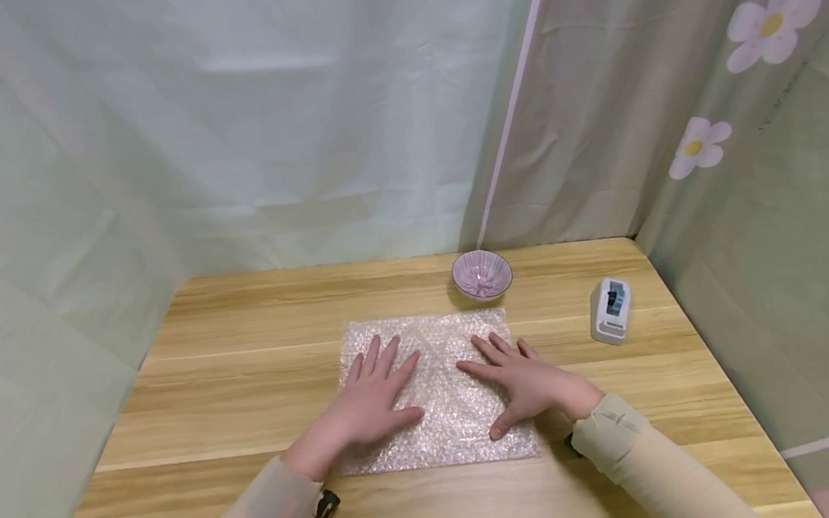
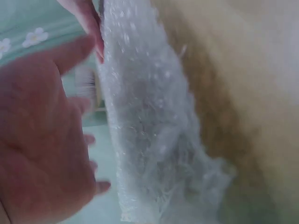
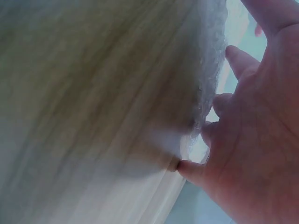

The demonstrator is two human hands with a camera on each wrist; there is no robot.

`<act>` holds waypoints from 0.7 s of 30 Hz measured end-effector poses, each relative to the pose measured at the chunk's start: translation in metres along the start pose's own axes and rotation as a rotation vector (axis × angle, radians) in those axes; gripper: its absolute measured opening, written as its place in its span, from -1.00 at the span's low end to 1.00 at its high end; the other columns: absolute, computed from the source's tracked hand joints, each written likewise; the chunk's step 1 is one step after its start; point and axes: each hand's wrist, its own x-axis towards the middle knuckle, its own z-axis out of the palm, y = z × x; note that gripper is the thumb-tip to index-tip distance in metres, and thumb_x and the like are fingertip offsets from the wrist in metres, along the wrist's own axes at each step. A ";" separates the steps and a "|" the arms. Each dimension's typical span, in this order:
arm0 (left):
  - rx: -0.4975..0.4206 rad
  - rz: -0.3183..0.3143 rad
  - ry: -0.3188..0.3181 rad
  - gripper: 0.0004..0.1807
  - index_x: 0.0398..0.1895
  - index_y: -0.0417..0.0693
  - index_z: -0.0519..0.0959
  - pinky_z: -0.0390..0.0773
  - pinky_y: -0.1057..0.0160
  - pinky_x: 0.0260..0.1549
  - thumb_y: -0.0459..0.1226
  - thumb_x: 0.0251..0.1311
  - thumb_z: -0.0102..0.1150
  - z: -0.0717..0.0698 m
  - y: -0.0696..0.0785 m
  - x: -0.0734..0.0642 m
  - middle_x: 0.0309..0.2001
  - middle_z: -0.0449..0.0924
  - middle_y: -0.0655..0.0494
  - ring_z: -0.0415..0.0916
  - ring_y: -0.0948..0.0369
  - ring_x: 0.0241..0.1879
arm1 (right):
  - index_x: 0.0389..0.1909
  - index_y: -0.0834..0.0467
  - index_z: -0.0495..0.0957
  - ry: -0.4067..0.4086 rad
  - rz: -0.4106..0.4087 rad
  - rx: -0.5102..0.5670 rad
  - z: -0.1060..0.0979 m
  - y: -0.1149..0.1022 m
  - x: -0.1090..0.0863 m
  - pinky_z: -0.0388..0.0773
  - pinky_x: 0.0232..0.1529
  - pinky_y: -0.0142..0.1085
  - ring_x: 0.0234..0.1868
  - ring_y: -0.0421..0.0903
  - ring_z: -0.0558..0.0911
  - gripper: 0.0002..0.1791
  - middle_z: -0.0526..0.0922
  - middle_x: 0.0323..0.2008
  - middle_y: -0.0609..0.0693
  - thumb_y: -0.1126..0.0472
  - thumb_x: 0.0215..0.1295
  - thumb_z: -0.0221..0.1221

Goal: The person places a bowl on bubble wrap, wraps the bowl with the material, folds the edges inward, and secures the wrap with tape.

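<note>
A sheet of clear bubble wrap (image 1: 447,429) lies flat on the wooden table, roughly square. My left hand (image 1: 371,403) is over its left part, fingers straight and spread, palm down. Over the right part my right hand (image 1: 524,377) is spread the same way, its little finger past the sheet's right edge. In the left wrist view the sheet (image 2: 145,102) runs beside the left palm (image 2: 42,135), its edge crinkled. The right wrist view has the right fingertips along the bubble wrap (image 3: 208,60), the little finger close on the tabletop.
Behind the sheet stands a small purple striped bowl (image 1: 482,275). A white tape dispenser (image 1: 611,312) sits at the right of the wooden table (image 1: 232,374). Pale green curtains (image 1: 286,139) hang behind and at both sides, with flower prints on the right.
</note>
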 end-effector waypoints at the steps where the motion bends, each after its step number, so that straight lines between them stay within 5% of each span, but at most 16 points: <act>1: 0.005 0.031 -0.024 0.02 0.77 0.11 0.03 -0.24 -0.41 0.56 0.29 0.41 0.17 0.000 -0.001 0.003 0.74 -0.33 -0.20 -0.47 -0.31 0.67 | 0.74 -0.14 0.10 -0.003 0.003 0.003 0.000 0.000 0.000 -0.30 0.53 0.49 0.70 0.33 -0.26 0.36 -0.26 0.74 0.21 -0.41 -0.08 0.55; 5: 0.000 0.098 -0.125 0.09 0.78 0.09 -0.03 -0.32 -0.36 0.57 0.30 0.37 0.23 -0.004 -0.003 0.013 0.75 -0.40 -0.17 -0.51 -0.27 0.68 | 0.74 -0.14 0.09 -0.005 0.024 0.000 0.000 0.002 -0.001 -0.32 0.52 0.50 0.70 0.33 -0.27 0.36 -0.27 0.74 0.20 -0.43 -0.06 0.53; 10: -0.027 0.097 -0.197 0.28 0.77 0.00 -0.05 -0.36 -0.35 0.58 0.35 0.18 0.37 -0.008 -0.009 0.017 0.74 -0.44 -0.22 -0.55 -0.29 0.67 | 0.74 -0.16 0.08 -0.007 0.044 0.002 0.003 0.006 -0.004 -0.33 0.52 0.50 0.70 0.32 -0.27 0.37 -0.28 0.74 0.18 -0.43 -0.09 0.54; 21: -0.091 0.133 -0.183 0.58 0.78 0.02 -0.21 -0.43 -0.28 0.59 0.61 -0.14 0.31 0.012 -0.035 0.027 0.73 -0.61 -0.11 -0.69 -0.19 0.66 | 0.74 -0.16 0.10 0.018 0.029 0.015 0.003 0.016 -0.008 -0.34 0.52 0.49 0.70 0.30 -0.26 0.40 -0.26 0.75 0.16 -0.41 -0.15 0.57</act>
